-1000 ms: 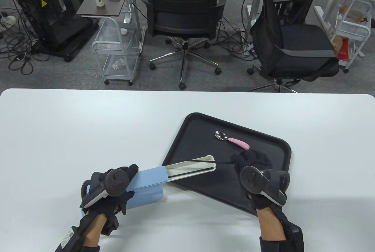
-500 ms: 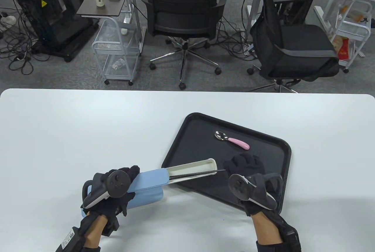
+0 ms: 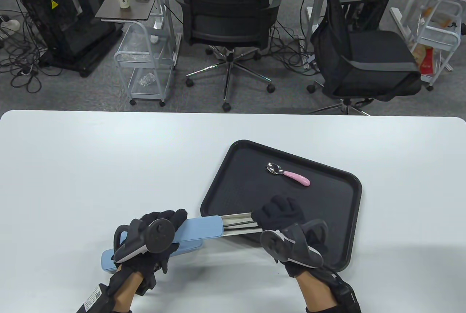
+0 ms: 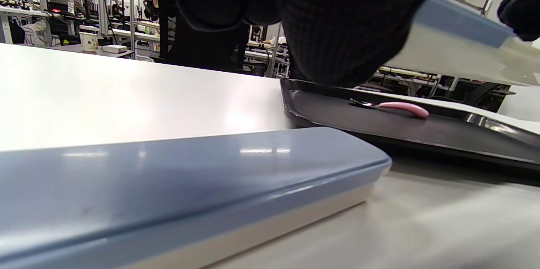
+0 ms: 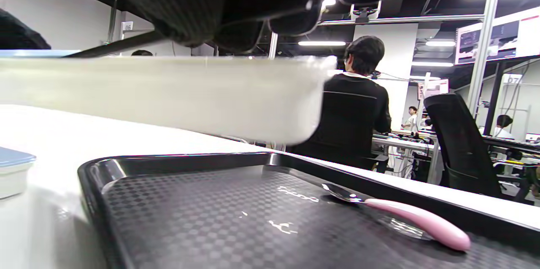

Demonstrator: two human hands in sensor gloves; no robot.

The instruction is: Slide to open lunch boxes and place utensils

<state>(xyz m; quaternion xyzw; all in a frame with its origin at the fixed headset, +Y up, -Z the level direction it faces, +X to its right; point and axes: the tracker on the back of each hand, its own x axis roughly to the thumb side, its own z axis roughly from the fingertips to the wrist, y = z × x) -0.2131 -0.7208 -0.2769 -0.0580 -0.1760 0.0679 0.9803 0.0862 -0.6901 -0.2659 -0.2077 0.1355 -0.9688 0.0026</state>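
My left hand (image 3: pixel 165 220) grips the blue lid end of a slide-open lunch box (image 3: pixel 202 226) and holds it above the table. Its white inner tray (image 3: pixel 240 232) sticks out to the right over the black serving tray (image 3: pixel 327 189). Black chopsticks (image 3: pixel 236 222) lie in the inner tray. My right hand (image 3: pixel 276 213) covers the tray's right end and pinches the chopsticks' end (image 5: pixel 118 45) above the white tray (image 5: pixel 168 92). A second blue box (image 3: pixel 185 246) lies shut on the table under the first and fills the left wrist view (image 4: pixel 190 168).
A spoon with a pink handle (image 3: pixel 289 174) lies on the far part of the black tray and shows in both wrist views (image 4: pixel 396 106) (image 5: pixel 413 218). Office chairs and carts stand beyond the table's far edge.
My right hand moved left with the chopsticks and laid them along the white inner tray. The held box dropped lower and turned flatter, and my left hand shifted slightly right.
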